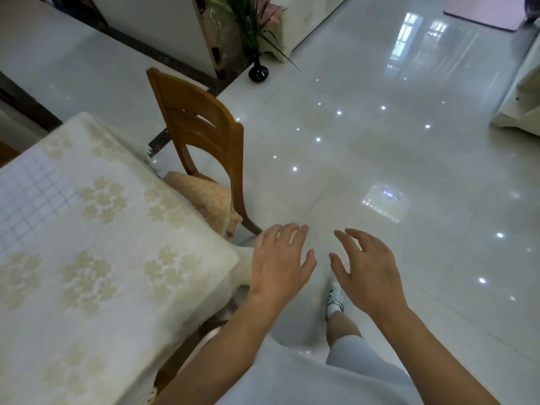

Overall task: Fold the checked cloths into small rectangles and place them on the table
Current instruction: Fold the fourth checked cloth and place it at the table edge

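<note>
A white checked cloth (pixel 27 197) lies flat on the table (pixel 122 287) at the far left edge of the view, partly cut off by the frame. The table wears a cream tablecloth with a pale flower pattern. My left hand (pixel 279 263) hovers in the air just beyond the table's right corner, fingers spread and relaxed, holding nothing. My right hand (pixel 366 274) hovers beside it over the floor, also with loose fingers and empty. Both hands are well to the right of the checked cloth.
A wooden chair (pixel 201 133) with a beige cushion (pixel 209 197) stands tucked at the table's far side. A black vase (pixel 258 72) with a plant sits on the glossy white tile floor (pixel 380 159). White furniture (pixel 523 100) stands at the right edge. My leg and shoe (pixel 336 299) show below.
</note>
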Tool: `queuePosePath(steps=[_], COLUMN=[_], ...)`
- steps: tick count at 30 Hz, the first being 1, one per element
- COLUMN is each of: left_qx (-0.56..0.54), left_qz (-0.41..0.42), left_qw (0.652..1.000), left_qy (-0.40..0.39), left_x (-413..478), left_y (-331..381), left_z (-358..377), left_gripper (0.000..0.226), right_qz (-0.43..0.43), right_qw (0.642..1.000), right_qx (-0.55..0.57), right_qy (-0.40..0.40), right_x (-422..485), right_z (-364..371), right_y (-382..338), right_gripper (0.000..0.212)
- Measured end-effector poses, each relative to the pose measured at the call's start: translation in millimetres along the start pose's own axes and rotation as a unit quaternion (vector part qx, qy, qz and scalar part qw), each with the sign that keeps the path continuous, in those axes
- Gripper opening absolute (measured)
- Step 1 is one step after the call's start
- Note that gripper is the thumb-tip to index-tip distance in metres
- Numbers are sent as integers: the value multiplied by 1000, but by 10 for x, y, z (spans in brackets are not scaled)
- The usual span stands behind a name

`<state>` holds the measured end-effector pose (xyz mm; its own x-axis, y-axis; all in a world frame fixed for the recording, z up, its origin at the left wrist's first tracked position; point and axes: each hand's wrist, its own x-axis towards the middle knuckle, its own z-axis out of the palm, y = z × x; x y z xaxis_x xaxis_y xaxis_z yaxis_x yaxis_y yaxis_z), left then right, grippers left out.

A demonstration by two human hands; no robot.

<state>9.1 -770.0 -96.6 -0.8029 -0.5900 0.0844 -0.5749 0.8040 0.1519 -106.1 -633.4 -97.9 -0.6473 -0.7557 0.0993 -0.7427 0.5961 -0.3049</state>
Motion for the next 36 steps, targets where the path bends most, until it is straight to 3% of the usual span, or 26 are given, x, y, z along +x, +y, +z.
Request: queuePosePath(steps=[6, 18, 27, 36], left_qx=[9, 17, 11, -18], left_qz=[-41, -143, -173, -212], left_qw=[998, 989, 984, 976], left_qy=[-37, 15, 34, 49], left_x=[1107, 2495, 3490, 5007], left_y=[417, 548, 209, -741], left_z=[40, -8, 211, 243], left_gripper=[51, 53, 47, 51], right_qz=[-65, -164, -195, -225], right_qw=[998, 986, 980, 973], right_qx=[15, 16, 11, -6], right_qy=[6, -26, -30, -43], right_x=[1153, 2869, 4031, 5806], right_z=[-164, -217, 19, 329], right_y=[593, 1058, 1058, 534], right_gripper=[46, 46, 45, 46])
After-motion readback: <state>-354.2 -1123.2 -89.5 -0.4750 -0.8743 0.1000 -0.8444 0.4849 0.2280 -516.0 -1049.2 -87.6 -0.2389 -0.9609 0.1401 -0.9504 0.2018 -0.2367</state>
